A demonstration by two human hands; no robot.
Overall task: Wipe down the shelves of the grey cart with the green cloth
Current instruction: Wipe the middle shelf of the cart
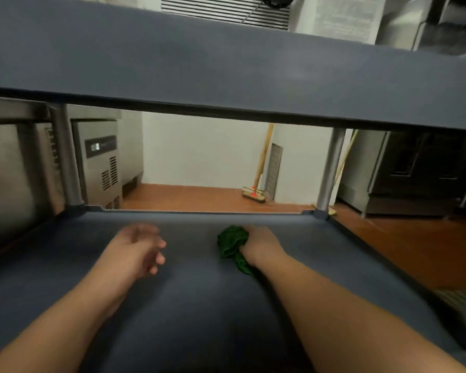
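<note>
Right hand (261,244) grips green cloth (232,244) on cart shelf (199,305); left hand (137,249) open.

Broom (256,181) leans on white wall (199,149) w/ head on orange floor (189,197). Steel unit (100,165) w/ vents far left, dark oven (420,168) far right. Vent grille (226,9) up top.

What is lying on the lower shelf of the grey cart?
On the lower shelf lies the green cloth, bunched in the grip of the right hand. The left hand is over it, empty. The shelf under the arms is hidden.
</note>
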